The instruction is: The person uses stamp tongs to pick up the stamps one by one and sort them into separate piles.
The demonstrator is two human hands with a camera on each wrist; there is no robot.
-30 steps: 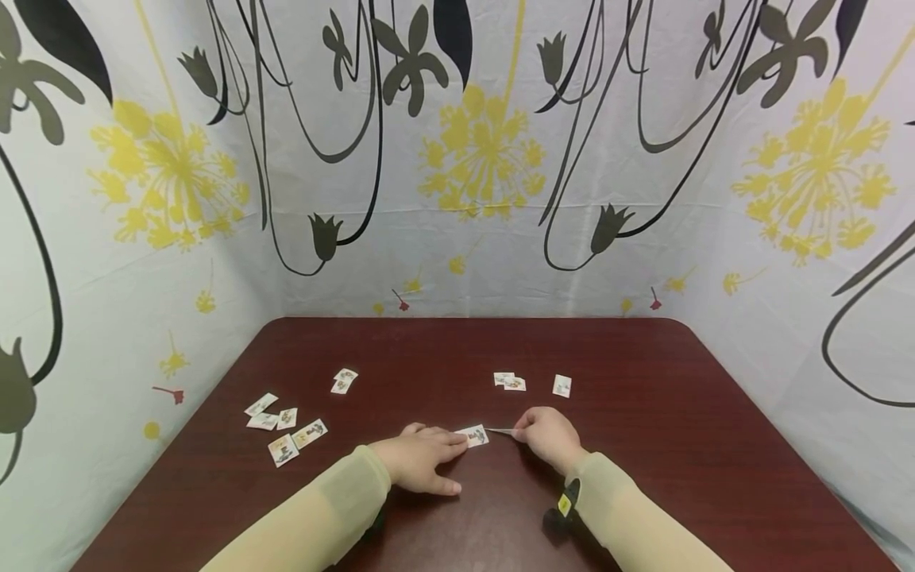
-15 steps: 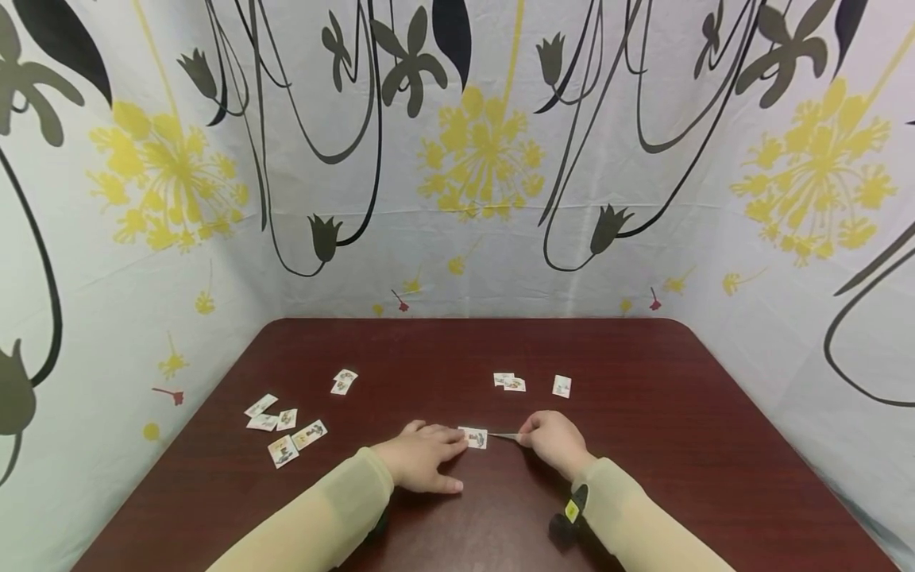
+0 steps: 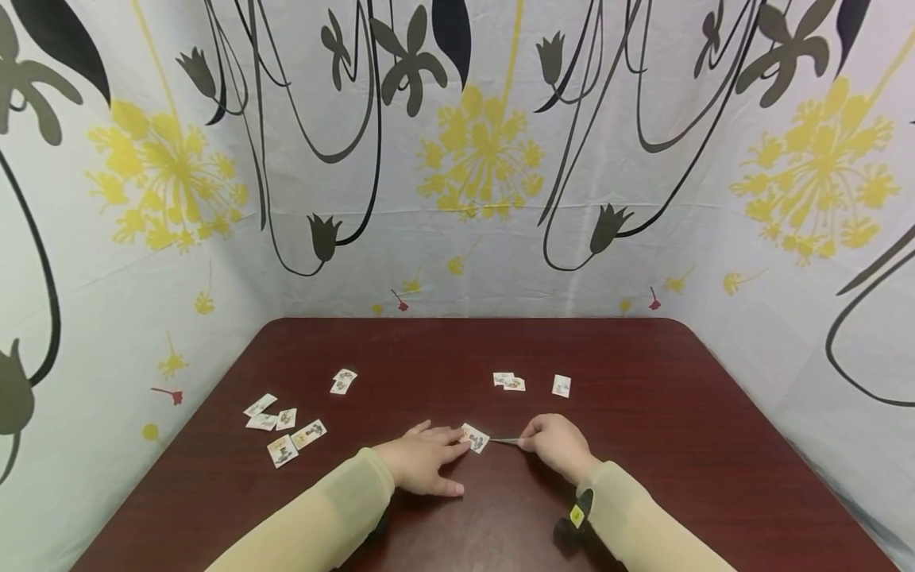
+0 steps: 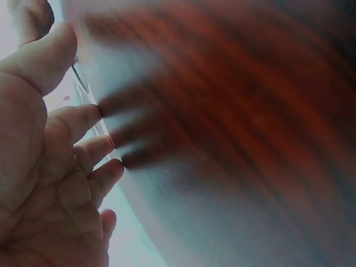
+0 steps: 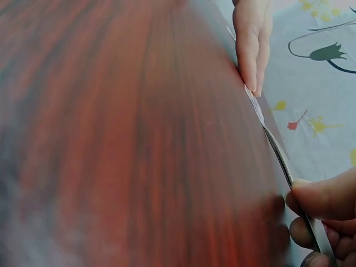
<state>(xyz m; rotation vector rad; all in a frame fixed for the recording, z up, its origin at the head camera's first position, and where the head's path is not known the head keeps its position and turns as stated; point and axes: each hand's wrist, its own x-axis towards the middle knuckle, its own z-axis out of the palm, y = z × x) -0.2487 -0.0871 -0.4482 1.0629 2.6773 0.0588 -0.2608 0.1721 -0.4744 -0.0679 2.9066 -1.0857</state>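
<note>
A small white picture card (image 3: 475, 438) lies on the dark red table in front of me, its left edge under the fingertips of my left hand (image 3: 420, 459). That hand rests palm down with fingers spread and fairly straight; the left wrist view shows its fingertips (image 4: 114, 167) on the tabletop. My right hand (image 3: 559, 445) pinches slim metal tweezers (image 5: 282, 158) between thumb and fingers. The tweezers' tip points left and meets the card's right edge. In the right wrist view the card (image 5: 255, 107) appears edge-on between the tip and the left fingers.
Several picture cards (image 3: 283, 451) lie at the left, some touching or overlapping. Overlapping cards (image 3: 344, 380) lie farther back. Two more overlapping cards (image 3: 514, 384) and a single card (image 3: 561, 386) lie at the back right. Patterned cloth (image 3: 472, 262) surrounds the table (image 3: 700, 477).
The card under my left fingers has turned clockwise, its right corner now lower. My right hand with the tweezers has shifted slightly right and nearer. The left hand stays almost still.
</note>
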